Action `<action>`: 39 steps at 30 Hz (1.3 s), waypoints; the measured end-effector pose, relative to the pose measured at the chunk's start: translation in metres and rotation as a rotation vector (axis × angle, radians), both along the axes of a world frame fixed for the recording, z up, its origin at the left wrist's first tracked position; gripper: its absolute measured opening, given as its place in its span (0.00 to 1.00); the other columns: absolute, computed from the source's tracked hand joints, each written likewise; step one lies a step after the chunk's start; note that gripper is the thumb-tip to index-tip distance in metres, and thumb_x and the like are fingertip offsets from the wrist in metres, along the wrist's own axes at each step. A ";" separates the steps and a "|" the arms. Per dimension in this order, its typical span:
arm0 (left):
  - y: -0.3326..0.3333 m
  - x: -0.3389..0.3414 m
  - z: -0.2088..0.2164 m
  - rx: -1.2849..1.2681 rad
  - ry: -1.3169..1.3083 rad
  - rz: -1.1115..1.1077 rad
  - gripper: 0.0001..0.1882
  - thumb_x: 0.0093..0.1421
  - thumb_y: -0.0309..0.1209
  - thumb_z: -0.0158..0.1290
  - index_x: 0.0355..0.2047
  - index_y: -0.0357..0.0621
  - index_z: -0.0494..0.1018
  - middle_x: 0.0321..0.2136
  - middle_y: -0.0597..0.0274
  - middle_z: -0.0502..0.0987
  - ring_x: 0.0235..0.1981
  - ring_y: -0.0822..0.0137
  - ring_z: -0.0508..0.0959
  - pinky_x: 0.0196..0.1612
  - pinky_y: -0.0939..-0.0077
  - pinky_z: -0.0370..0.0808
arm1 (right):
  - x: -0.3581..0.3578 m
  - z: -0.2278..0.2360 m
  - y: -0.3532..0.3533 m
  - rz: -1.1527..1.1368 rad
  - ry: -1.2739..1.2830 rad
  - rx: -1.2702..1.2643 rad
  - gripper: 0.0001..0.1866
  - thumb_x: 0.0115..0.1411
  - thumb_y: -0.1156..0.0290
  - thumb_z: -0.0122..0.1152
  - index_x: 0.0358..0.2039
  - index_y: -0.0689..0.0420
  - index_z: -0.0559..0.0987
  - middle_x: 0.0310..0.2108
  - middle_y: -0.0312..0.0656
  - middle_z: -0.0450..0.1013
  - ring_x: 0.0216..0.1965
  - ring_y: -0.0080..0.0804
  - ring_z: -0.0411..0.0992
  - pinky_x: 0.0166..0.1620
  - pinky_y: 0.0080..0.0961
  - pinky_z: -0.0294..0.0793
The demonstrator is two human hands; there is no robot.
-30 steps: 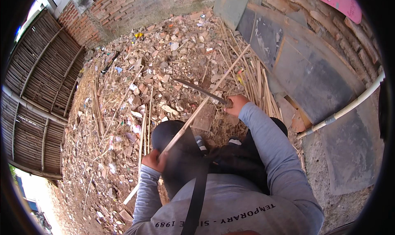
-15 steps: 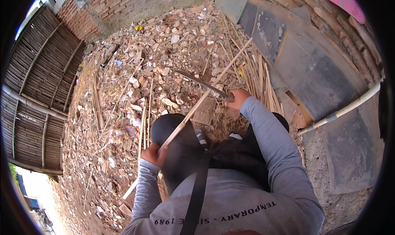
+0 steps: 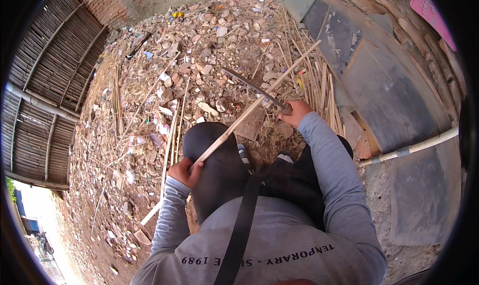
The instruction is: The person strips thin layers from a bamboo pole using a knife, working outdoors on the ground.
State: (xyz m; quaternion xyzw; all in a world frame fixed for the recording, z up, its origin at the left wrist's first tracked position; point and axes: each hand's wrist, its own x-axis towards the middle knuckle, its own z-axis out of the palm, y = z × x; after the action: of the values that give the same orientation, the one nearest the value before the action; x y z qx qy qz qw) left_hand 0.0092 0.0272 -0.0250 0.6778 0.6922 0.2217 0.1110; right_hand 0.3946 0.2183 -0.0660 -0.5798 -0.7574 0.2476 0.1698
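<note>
A long pale bamboo strip (image 3: 238, 124) slants from beside my left thigh, over my left knee, to the split pieces at the upper right. My left hand (image 3: 184, 173) is closed around its nearer part, thumb on top. In my right hand (image 3: 298, 113) is the handle of a machete (image 3: 254, 88), held just beyond my right knee. Its long dark blade points to the upper left and crosses the strip beyond the knee. Whether the edge bites into the strip cannot be made out.
Several loose bamboo strips (image 3: 323, 93) lie to the right, and more (image 3: 171, 135) rest left of my knee. Broken brick and litter (image 3: 199, 60) cover the ground. Dark flat panels (image 3: 394, 95) lie at the right beside a pole (image 3: 414, 148); a bamboo screen (image 3: 37, 85) stands left.
The whole view has shifted a little, so the ground and my knees appear higher. Both hands keep their grips, and the blade still crosses the strip at about the same place.
</note>
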 end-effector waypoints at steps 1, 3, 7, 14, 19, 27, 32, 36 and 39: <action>0.000 0.000 0.000 -0.006 -0.001 -0.003 0.23 0.57 0.48 0.57 0.19 0.41 0.68 0.11 0.49 0.69 0.15 0.49 0.74 0.20 0.60 0.70 | -0.001 0.001 -0.001 0.007 -0.004 -0.006 0.30 0.46 0.53 0.70 0.44 0.62 0.78 0.33 0.52 0.77 0.37 0.46 0.76 0.43 0.35 0.74; 0.000 -0.002 -0.004 -0.018 0.011 0.005 0.23 0.57 0.48 0.57 0.19 0.41 0.68 0.11 0.49 0.69 0.15 0.48 0.74 0.21 0.60 0.70 | -0.002 0.006 -0.002 0.001 0.007 -0.049 0.32 0.45 0.53 0.71 0.45 0.63 0.77 0.34 0.53 0.77 0.37 0.47 0.76 0.44 0.35 0.74; 0.000 -0.003 -0.004 -0.041 0.019 0.004 0.23 0.57 0.49 0.57 0.19 0.41 0.68 0.11 0.49 0.70 0.16 0.48 0.75 0.21 0.59 0.70 | -0.002 0.004 -0.002 -0.013 0.040 -0.071 0.32 0.45 0.53 0.71 0.45 0.63 0.77 0.34 0.53 0.77 0.38 0.47 0.76 0.45 0.34 0.74; 0.001 -0.001 0.000 -0.054 -0.005 -0.003 0.23 0.58 0.47 0.56 0.19 0.39 0.68 0.12 0.49 0.69 0.16 0.47 0.74 0.22 0.59 0.69 | -0.002 -0.003 -0.002 -0.014 0.033 0.010 0.26 0.46 0.52 0.69 0.37 0.61 0.78 0.29 0.52 0.76 0.34 0.48 0.76 0.40 0.36 0.74; 0.001 -0.002 -0.003 -0.037 0.000 -0.008 0.23 0.58 0.46 0.56 0.19 0.40 0.68 0.12 0.49 0.69 0.16 0.48 0.73 0.21 0.60 0.68 | -0.003 -0.001 0.000 0.003 0.045 -0.026 0.26 0.46 0.52 0.69 0.36 0.61 0.78 0.29 0.52 0.75 0.34 0.48 0.76 0.40 0.36 0.74; 0.001 -0.006 -0.009 -0.009 0.010 -0.006 0.23 0.56 0.48 0.58 0.19 0.42 0.67 0.10 0.50 0.69 0.15 0.48 0.73 0.19 0.59 0.69 | -0.006 0.012 -0.002 -0.005 0.016 -0.112 0.33 0.46 0.52 0.71 0.46 0.64 0.77 0.36 0.54 0.76 0.40 0.47 0.76 0.46 0.34 0.73; 0.002 -0.004 -0.006 -0.019 -0.002 -0.001 0.23 0.57 0.48 0.58 0.18 0.41 0.67 0.10 0.50 0.68 0.14 0.48 0.73 0.19 0.60 0.68 | -0.004 0.005 -0.003 -0.006 0.065 -0.030 0.27 0.46 0.54 0.70 0.40 0.62 0.77 0.31 0.52 0.76 0.35 0.46 0.75 0.42 0.34 0.73; 0.002 -0.003 -0.005 -0.021 -0.021 -0.006 0.23 0.57 0.47 0.58 0.18 0.41 0.67 0.10 0.51 0.68 0.14 0.49 0.72 0.19 0.61 0.68 | -0.007 0.008 -0.005 -0.007 0.087 0.000 0.23 0.47 0.56 0.69 0.36 0.60 0.78 0.26 0.50 0.75 0.30 0.44 0.75 0.37 0.34 0.72; 0.002 -0.003 -0.006 -0.013 -0.022 -0.007 0.23 0.56 0.47 0.58 0.18 0.41 0.67 0.10 0.51 0.68 0.14 0.49 0.72 0.19 0.61 0.68 | -0.006 0.008 -0.004 -0.012 0.058 -0.035 0.23 0.47 0.55 0.69 0.36 0.60 0.78 0.27 0.50 0.75 0.31 0.44 0.75 0.39 0.34 0.73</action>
State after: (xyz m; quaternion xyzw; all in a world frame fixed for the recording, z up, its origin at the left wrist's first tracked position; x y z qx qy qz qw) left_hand 0.0059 0.0293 -0.0305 0.6769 0.6900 0.2243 0.1237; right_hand 0.3885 0.2143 -0.0577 -0.5799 -0.7442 0.2763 0.1830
